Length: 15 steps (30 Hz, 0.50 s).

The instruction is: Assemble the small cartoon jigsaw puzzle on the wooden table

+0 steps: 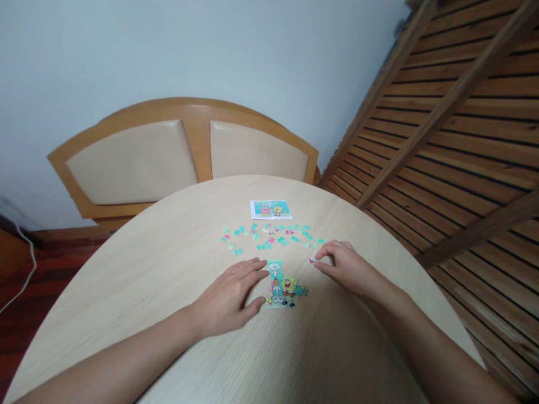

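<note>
Rests the left hand [233,292] at lower centre, with fingers spread open against the left edge of the joined puzzle section [277,285], probably to steady it on the bench [168,269]. Pinches a loose piece [312,260] right of centre between thumb and forefinger of the right hand [339,262], likely for fine control. Cannot make out that piece's print, tiny and partly covered by fingertips.

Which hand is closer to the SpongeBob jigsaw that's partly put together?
Left. The left hand is at the left edge of the SpongeBob jigsaw; the right hand is farther off, past its upper right, holding a small puzzle piece.
</note>
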### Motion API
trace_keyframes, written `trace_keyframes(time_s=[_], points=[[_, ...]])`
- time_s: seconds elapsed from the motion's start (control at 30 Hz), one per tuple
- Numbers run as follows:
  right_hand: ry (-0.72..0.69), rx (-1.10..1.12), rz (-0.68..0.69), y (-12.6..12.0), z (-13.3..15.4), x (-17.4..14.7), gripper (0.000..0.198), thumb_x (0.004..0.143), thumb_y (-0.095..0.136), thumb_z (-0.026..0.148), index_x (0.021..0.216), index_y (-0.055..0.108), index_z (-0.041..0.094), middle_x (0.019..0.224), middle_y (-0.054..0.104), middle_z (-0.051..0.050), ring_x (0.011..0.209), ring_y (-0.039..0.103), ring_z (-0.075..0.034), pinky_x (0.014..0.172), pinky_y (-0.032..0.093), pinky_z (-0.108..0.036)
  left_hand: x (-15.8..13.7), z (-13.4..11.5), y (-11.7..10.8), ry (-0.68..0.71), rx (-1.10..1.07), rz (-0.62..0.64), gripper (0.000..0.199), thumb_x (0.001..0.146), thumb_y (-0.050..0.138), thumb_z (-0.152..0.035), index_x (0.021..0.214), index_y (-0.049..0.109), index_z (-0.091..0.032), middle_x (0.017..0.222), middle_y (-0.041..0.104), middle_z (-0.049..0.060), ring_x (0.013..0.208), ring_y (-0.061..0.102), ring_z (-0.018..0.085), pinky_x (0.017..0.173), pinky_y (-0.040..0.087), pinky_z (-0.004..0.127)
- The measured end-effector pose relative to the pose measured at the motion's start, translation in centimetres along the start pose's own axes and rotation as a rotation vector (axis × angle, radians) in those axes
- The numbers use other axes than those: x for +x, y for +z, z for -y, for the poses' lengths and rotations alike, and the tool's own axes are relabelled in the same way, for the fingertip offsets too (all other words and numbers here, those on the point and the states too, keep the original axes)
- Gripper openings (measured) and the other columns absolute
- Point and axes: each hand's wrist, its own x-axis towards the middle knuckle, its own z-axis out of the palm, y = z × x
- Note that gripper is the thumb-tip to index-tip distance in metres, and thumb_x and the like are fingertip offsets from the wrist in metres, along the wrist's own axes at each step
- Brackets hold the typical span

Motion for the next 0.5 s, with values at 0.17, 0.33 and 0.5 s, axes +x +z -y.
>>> trace_keyframes(time_s=[0.17, 0.33, 0.5], points=[[-0.010, 0.018, 0.020, -0.3, 0.3, 0.0, 0.013, 0.084, 0.068, 0.033, 0.086, 0.070, 0.021, 0.096, 0.071, -0.010, 0.100, 0.063, -0.029, 0.091, 0.048, -0.044, 0.1, 0.0, -0.1, 0.008, 0.017, 0.032, 0.054, 0.094, 0.060, -0.029, 0.145, 0.046, -0.020, 0.154, 0.046, 0.011, 0.144, 0.040, 0.028, 0.118, 0.037, 0.052], [-0.007, -0.010, 0.036, -0.4, 1.4, 0.0, 0.010, 0.083, 0.066, 0.031, 0.087, 0.068, 0.022, 0.093, 0.072, -0.008, 0.096, 0.064, -0.028, 0.086, 0.047, -0.041, 0.1, 0.0, -0.2, 0.002, 0.020, 0.045, 0.053, 0.095, 0.059, -0.030, 0.145, 0.047, -0.020, 0.155, 0.044, 0.011, 0.145, 0.038, 0.028, 0.118, 0.036, 0.052], [-0.019, 0.043, 0.041, -0.1, 2.5, 0.1, 0.009, 0.083, 0.066, 0.031, 0.083, 0.065, 0.022, 0.086, 0.072, -0.005, 0.083, 0.065, -0.023, 0.076, 0.047, -0.035, 0.0, 0.1, -0.1, 0.018, 0.016, 0.032, 0.053, 0.095, 0.059, -0.030, 0.146, 0.046, -0.022, 0.155, 0.044, 0.010, 0.145, 0.039, 0.028, 0.118, 0.036, 0.053]])
